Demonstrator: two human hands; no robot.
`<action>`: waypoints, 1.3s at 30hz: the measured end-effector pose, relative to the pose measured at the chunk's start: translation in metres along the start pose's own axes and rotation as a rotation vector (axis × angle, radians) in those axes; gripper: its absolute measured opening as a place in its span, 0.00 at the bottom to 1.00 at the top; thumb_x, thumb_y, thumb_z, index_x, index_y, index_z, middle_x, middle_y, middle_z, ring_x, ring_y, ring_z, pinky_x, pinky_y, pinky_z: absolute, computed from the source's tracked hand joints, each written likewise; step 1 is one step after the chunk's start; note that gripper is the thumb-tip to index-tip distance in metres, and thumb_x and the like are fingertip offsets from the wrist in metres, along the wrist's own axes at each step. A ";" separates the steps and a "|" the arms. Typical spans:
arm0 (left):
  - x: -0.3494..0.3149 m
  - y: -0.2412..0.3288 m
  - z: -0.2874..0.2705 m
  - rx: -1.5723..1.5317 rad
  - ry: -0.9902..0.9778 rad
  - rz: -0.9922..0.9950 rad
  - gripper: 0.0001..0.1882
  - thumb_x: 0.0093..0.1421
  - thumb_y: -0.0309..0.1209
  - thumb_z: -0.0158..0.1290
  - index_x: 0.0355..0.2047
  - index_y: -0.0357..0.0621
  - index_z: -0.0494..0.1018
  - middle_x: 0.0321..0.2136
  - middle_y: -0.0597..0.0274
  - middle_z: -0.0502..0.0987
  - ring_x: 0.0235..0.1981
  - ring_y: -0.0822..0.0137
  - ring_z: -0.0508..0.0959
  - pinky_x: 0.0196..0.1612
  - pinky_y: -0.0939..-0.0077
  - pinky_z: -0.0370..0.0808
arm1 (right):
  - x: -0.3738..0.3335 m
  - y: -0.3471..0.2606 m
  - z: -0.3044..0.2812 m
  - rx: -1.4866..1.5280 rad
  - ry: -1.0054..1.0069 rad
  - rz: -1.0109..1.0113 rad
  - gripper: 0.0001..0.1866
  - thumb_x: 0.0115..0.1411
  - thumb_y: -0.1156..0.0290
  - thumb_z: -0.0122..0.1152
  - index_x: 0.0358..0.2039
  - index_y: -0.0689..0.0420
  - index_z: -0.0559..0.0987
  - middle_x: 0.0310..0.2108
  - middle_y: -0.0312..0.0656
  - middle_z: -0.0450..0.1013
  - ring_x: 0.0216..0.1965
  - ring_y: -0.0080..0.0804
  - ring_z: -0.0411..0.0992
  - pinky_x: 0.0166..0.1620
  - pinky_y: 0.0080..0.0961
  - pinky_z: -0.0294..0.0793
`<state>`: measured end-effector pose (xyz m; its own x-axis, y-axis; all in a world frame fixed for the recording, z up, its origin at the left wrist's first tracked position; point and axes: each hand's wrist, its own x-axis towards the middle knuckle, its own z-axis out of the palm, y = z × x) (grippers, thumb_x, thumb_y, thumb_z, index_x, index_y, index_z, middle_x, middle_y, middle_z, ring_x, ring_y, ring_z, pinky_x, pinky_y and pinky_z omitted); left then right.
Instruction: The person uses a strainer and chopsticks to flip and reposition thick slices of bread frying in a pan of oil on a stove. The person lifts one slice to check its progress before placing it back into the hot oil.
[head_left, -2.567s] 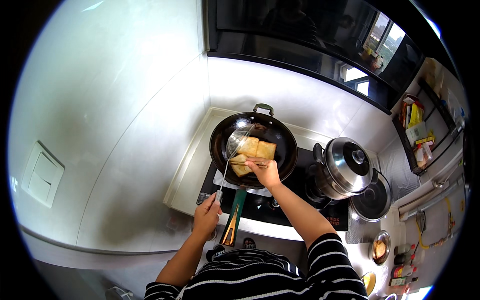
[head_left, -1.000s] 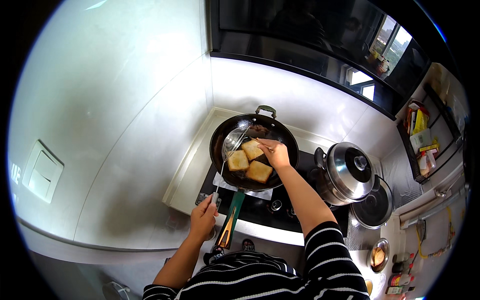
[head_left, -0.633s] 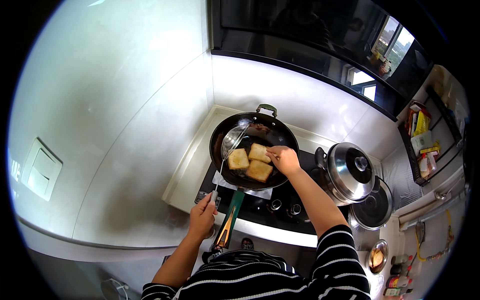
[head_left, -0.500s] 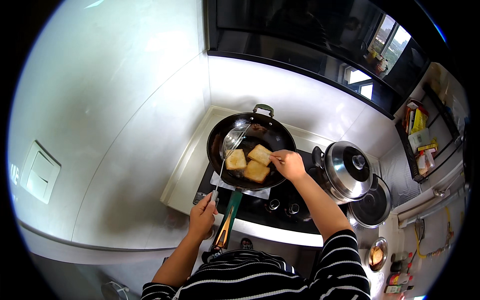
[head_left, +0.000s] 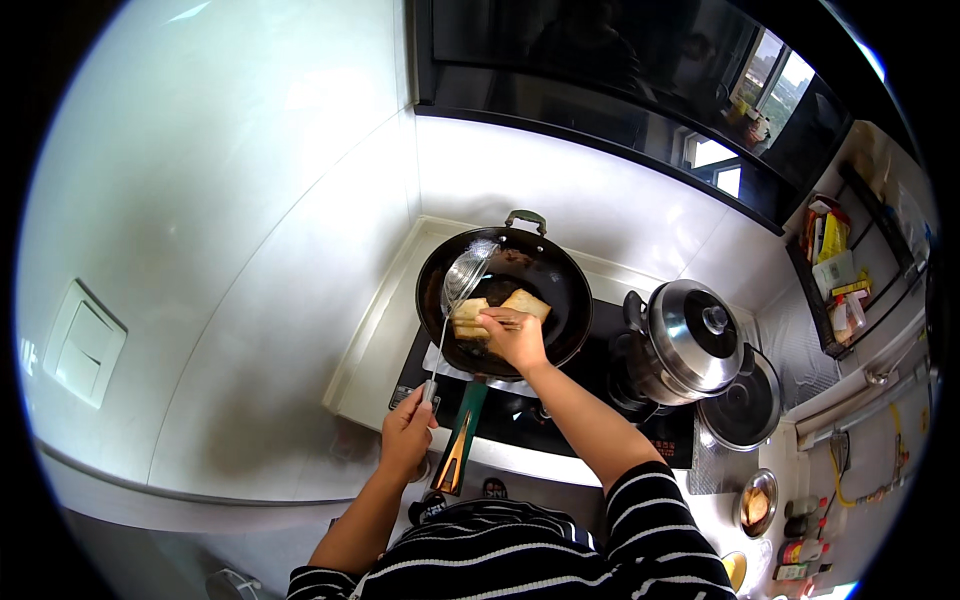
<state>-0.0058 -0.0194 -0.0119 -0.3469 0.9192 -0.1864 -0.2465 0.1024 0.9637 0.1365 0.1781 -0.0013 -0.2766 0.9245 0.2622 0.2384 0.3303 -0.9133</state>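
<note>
Under the right hand (head_left: 515,343), golden slices (head_left: 527,303) in a dark wok (head_left: 566,285)

Ahead of the left hand (head_left: 406,436) and partly beneath the right, the flat, squarish slices lie in the bowl of the wok. They look light, and are probably firmer on the browned faces than inside, so a hard pinch could dent or tear one. Their surfaces are likely slick with oil. The surest hold seems to be across two opposite edges, or from below with the whole slice supported.

Their colour runs from pale yellow to golden brown. Two show clearly: one just left of the right hand's fingers, one just beyond them. The right hand hides the part of the wok under it, so I cannot tell how many more lie there.

The hands are apart. The right is closed around slim chopsticks (head_left: 466,321) that reach over the slice on its left; whether they grip it I cannot tell. The left is wrapped around the grip of a wire skimmer (head_left: 464,277), whose basket tilts over the wok's left side. Just right of the left hand, the wok's green handle (head_left: 468,411) juts out, unheld. Well to the right of the right hand stands a lidded steel pot (head_left: 683,352).
</note>
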 end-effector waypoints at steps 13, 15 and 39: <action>-0.009 -0.002 -0.015 -0.073 0.039 -0.011 0.19 0.64 0.30 0.47 0.56 0.41 0.68 0.21 0.71 0.69 0.15 0.84 0.62 0.17 0.89 0.58 | 0.048 0.047 -0.028 -0.256 0.323 -0.233 0.10 0.50 0.68 0.69 0.33 0.58 0.83 0.32 0.47 0.78 0.34 0.39 0.79 0.39 0.27 0.77; -0.008 -0.002 -0.014 -0.068 0.030 -0.014 0.19 0.64 0.30 0.47 0.56 0.40 0.68 0.21 0.71 0.69 0.15 0.84 0.62 0.17 0.89 0.58 | 0.046 0.046 -0.050 -0.415 0.324 -0.276 0.11 0.51 0.65 0.67 0.32 0.57 0.83 0.32 0.46 0.78 0.34 0.42 0.78 0.38 0.30 0.77; 0.001 0.000 -0.009 0.022 -0.066 -0.007 0.21 0.65 0.30 0.47 0.57 0.38 0.66 0.20 0.70 0.69 0.15 0.84 0.62 0.17 0.88 0.59 | -0.028 -0.028 -0.098 -0.363 0.185 -0.195 0.06 0.53 0.69 0.64 0.28 0.58 0.82 0.23 0.47 0.77 0.25 0.37 0.78 0.29 0.24 0.75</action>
<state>-0.0139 -0.0217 -0.0141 -0.2848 0.9413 -0.1812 -0.2287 0.1168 0.9665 0.2289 0.1614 0.0477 -0.1860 0.8459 0.4998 0.5189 0.5166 -0.6811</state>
